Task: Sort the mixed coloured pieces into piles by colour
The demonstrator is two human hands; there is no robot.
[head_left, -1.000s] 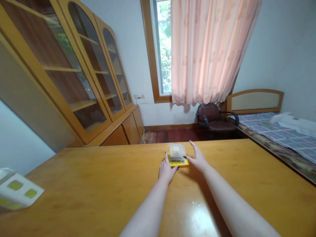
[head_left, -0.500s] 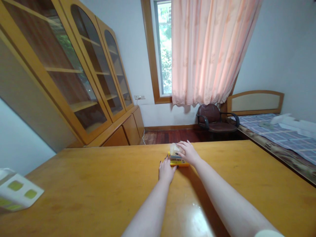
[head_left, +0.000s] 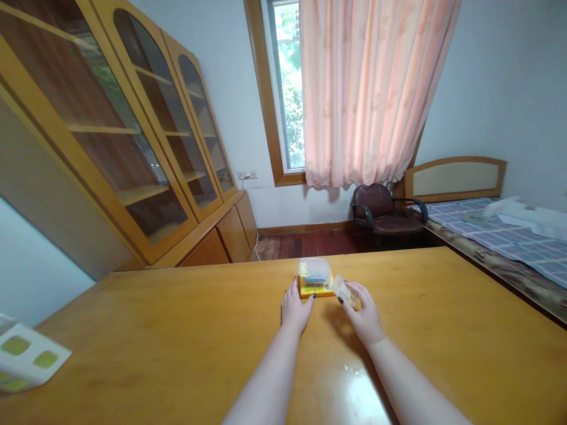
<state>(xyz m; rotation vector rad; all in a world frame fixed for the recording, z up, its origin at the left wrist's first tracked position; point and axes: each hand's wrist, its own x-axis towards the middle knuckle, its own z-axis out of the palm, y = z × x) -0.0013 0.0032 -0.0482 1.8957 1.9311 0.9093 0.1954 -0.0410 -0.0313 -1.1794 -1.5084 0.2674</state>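
Observation:
A small yellow box (head_left: 315, 278) with a clear plastic top stands near the far edge of the wooden table (head_left: 177, 330). My left hand (head_left: 296, 307) rests against the box's near left corner, fingers curled on its edge. My right hand (head_left: 364, 314) is just right of the box, closed on a small clear plastic piece (head_left: 343, 288) lifted a little off the table.
A white carton with green patches (head_left: 22, 357) lies at the table's left edge. A glass-door cabinet (head_left: 124, 147) lines the left wall. Beyond the table are a dark office chair (head_left: 381, 212), a bed (head_left: 500, 236) on the right, and a curtained window (head_left: 367, 88).
My right hand went from beside the box onto its top, then drew back toward me holding a small clear piece. My left hand stayed at the box.

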